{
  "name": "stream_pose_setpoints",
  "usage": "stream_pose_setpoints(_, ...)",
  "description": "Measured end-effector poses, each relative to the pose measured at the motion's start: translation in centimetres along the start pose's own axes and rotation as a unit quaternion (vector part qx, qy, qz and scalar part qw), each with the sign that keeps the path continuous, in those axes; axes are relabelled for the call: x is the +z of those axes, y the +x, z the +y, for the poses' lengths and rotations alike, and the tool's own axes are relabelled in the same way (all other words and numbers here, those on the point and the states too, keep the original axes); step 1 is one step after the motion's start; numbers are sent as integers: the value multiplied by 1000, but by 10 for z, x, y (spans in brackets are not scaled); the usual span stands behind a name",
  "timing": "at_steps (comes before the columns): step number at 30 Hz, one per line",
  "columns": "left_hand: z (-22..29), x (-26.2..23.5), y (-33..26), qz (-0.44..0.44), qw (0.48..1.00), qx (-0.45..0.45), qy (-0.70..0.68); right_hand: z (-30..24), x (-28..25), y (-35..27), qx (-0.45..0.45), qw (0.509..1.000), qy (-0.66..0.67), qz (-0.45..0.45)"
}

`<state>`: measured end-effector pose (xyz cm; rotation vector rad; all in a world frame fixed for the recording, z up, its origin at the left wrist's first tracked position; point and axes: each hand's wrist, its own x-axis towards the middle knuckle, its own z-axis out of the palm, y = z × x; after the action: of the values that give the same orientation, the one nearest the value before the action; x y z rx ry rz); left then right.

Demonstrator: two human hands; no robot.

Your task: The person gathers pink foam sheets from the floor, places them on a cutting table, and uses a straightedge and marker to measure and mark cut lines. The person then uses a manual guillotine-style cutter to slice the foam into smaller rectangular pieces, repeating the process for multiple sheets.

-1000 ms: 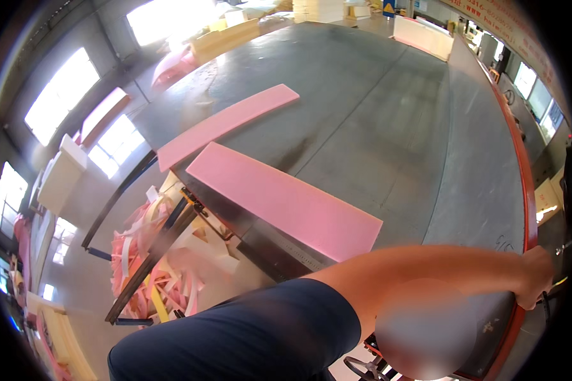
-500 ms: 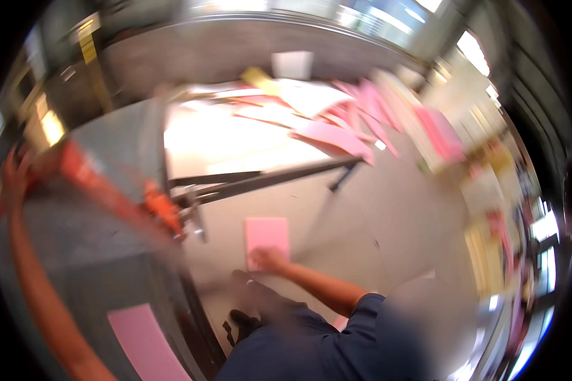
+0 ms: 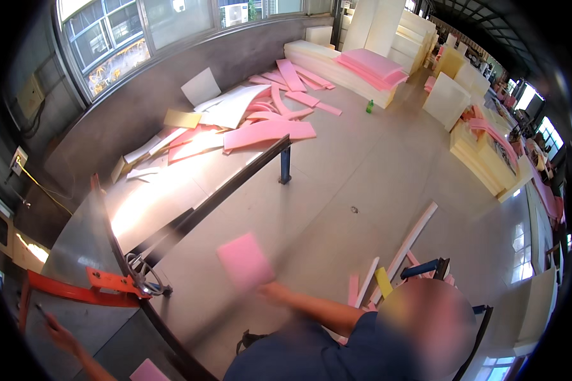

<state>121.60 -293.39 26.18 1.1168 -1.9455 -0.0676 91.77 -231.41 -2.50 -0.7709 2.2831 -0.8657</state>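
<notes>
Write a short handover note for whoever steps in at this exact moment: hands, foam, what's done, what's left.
Left hand: on the grey metal table, beside the orange frame; grip unclear.
Right hand: stretched out low, at the lower edge of a blurred pink foam piece over the floor; hold unclear.
Done: a smaller pink piece lies at the table's near edge.
Left, probably: the pink foam piece is not yet on the table.

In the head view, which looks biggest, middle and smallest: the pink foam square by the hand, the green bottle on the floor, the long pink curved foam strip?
1. Long pink curved foam strip
2. Pink foam square, though it is nearer the camera
3. Green bottle
</notes>
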Motion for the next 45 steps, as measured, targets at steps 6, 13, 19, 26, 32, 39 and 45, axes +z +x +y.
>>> stream_pose_setpoints(6, 154, 37, -281, -183, 977, -72, -87, 77, -64, -9, 36, 999, 32, 17)
stream_pose_setpoints(13, 283, 53, -432, -344, 928, -93, -113, 97, -139, -23, 93, 995, 8, 24)
stream_pose_setpoints(19, 315, 59, -444, -354, 924, -67, -125, 95, -94, -18, 21, 999, 27, 17)
stream_pose_setpoints(26, 316, 47, -450, -362, 922, -84, -109, 98, -78, -26, -42, 999, 15, -28)
stream_pose_setpoints(32, 323, 44, -449, -327, 943, 39, -53, 96, -107, -23, 0, 999, 7, -36)
stream_pose_setpoints(39, 281, 36, -451, -318, 945, 42, -62, 102, -107, -2, 11, 1000, -15, -22)
stream_pose_setpoints(45, 137, -10, -483, -327, 936, 41, 127, 59, -95, 8, -34, 997, -51, -43)
